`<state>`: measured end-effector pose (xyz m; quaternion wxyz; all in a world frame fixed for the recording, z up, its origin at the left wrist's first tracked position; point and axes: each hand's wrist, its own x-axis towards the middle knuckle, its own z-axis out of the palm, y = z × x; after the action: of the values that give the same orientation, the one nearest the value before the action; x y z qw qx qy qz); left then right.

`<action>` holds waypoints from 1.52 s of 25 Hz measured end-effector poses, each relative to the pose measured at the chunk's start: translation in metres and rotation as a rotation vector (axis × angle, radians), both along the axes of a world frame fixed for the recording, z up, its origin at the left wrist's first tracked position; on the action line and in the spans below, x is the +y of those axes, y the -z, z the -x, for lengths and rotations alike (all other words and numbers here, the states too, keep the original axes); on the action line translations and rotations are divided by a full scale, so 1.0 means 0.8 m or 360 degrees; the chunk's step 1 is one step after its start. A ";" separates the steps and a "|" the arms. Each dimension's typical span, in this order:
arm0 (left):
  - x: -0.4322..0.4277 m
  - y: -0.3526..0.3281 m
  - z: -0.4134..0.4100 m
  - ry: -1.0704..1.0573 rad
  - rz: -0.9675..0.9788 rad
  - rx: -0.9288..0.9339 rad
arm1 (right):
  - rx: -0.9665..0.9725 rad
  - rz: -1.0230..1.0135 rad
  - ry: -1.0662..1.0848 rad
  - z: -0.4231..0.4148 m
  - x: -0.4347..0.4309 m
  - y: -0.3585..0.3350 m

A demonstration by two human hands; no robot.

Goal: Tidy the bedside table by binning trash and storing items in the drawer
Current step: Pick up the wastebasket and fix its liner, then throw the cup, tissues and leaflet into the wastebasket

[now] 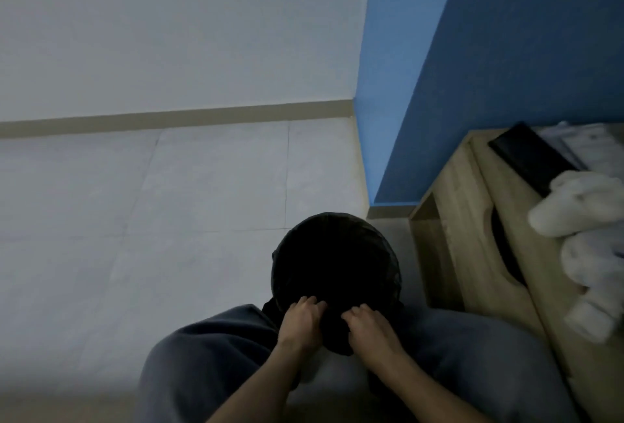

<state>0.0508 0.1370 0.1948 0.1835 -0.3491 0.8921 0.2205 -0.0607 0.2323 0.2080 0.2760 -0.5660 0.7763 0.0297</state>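
Observation:
A round bin lined with a black bag [334, 253] stands on the floor in front of my knees. My left hand [300, 321] and my right hand [369, 331] both grip the near edge of the black bag, fingers curled into its plastic. The inside of the bin is too dark to see. To the right is the wooden bedside table [472, 220], with a cut-out drawer handle [506, 247]. On its top lie crumpled white tissues [587, 240] and a black flat object [533, 159].
A blue wall [472, 68] rises behind the bedside table, meeting a white wall at the corner. Pale floor tiles [169, 203] spread out to the left of the bin. My knees in grey trousers [209, 355] flank the bin.

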 end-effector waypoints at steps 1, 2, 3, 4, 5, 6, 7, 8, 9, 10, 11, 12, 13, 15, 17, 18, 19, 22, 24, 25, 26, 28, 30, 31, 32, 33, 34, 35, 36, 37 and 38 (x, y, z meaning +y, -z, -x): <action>-0.003 -0.010 0.015 -0.0070 -0.0037 0.0086 | -0.0035 0.0119 0.0106 0.011 -0.006 -0.016; -0.006 -0.023 0.033 -0.0156 -0.0075 0.0195 | -0.0084 0.0251 0.0225 0.023 -0.011 -0.036; -0.007 -0.038 0.056 -0.0242 -0.0125 0.0316 | -0.0126 0.0404 0.0348 0.038 -0.015 -0.057; -0.006 -0.055 0.080 -0.0316 -0.0183 0.0441 | -0.0138 0.0586 0.0458 0.056 -0.015 -0.079; -0.006 -0.075 0.107 -0.0367 -0.0225 0.0571 | -0.0098 0.0789 0.0551 0.077 -0.013 -0.102; -0.004 -0.093 0.132 -0.0398 -0.0264 0.0690 | -0.0018 0.0964 0.0617 0.097 -0.007 -0.126; 0.000 -0.110 0.157 -0.0401 -0.0289 0.0800 | 0.0095 0.1160 0.0671 0.119 0.003 -0.148; 0.005 -0.130 0.182 -0.0368 -0.0309 0.0900 | 0.0185 0.1327 0.0746 0.142 0.016 -0.172; 0.010 -0.149 0.205 -0.0314 -0.0334 0.0984 | 0.0247 0.1432 0.0850 0.164 0.032 -0.196; 0.021 -0.171 0.230 -0.0235 -0.0364 0.1047 | 0.0295 0.1469 0.0971 0.188 0.055 -0.218; 0.032 -0.192 0.256 -0.0142 -0.0389 0.1095 | 0.0358 0.1476 0.1092 0.211 0.079 -0.235; 0.041 -0.211 0.278 -0.0059 -0.0408 0.1133 | 0.0406 0.1431 0.1198 0.233 0.100 -0.243; 0.053 -0.229 0.304 0.0038 -0.0416 0.1167 | 0.0472 0.1364 0.1284 0.258 0.123 -0.246; 0.069 -0.249 0.345 0.0204 -0.0408 0.1158 | 0.0545 0.1084 0.1345 0.293 0.154 -0.233; 0.084 -0.250 0.379 0.0344 -0.0381 0.1012 | 0.0536 0.0799 0.1373 0.317 0.175 -0.211; 0.090 -0.247 0.392 0.0385 -0.0388 0.0904 | 0.0517 0.0738 0.1374 0.327 0.183 -0.196; 0.096 -0.243 0.402 0.0404 -0.0412 0.0811 | 0.0493 0.0700 0.1353 0.332 0.188 -0.185; 0.103 -0.233 0.414 0.0394 -0.0451 0.0707 | 0.0571 0.0709 0.1217 0.318 0.190 -0.180; 0.110 -0.231 0.417 0.0406 -0.0442 0.0709 | 0.0661 0.0751 0.1057 0.307 0.191 -0.174; 0.113 -0.234 0.416 0.0400 -0.0445 0.0720 | 0.0664 0.0721 0.1015 0.303 0.191 -0.172; 0.116 -0.237 0.414 0.0386 -0.0455 0.0748 | 0.0661 0.0684 0.0995 0.304 0.192 -0.165; 0.118 -0.235 0.413 0.0358 -0.0498 0.0775 | 0.0590 0.0621 0.1090 0.311 0.189 -0.158; 0.118 -0.231 0.413 0.0359 -0.0520 0.0746 | 0.0587 0.0659 0.1176 0.320 0.183 -0.154; 0.117 -0.230 0.413 0.0369 -0.0510 0.0737 | 0.0628 0.0696 0.1168 0.323 0.181 -0.152; 0.117 -0.231 0.412 0.0367 -0.0493 0.0737 | 0.0633 0.0724 0.1144 0.327 0.180 -0.150; 0.118 -0.234 0.408 0.0361 -0.0456 0.0758 | 0.0606 0.0775 0.1158 0.330 0.179 -0.151; 0.120 -0.238 0.404 0.0343 -0.0418 0.0825 | 0.0527 0.0815 0.1189 0.333 0.179 -0.155; 0.118 -0.238 0.401 0.0317 -0.0398 0.0883 | 0.0480 0.0866 0.1226 0.333 0.180 -0.164; 0.114 -0.240 0.398 0.0289 -0.0374 0.0938 | 0.0475 0.0945 0.1237 0.334 0.182 -0.175; 0.109 -0.246 0.394 0.0265 -0.0355 0.0985 | 0.0464 0.1032 0.1257 0.335 0.183 -0.188; 0.103 -0.256 0.389 0.0219 -0.0331 0.1021 | 0.0440 0.1136 0.1272 0.336 0.184 -0.201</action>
<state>-0.2602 0.2198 0.3993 -0.0574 -0.1804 0.8985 0.3960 -0.3297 0.3794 0.3689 -0.0476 -0.2765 0.9216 -0.2683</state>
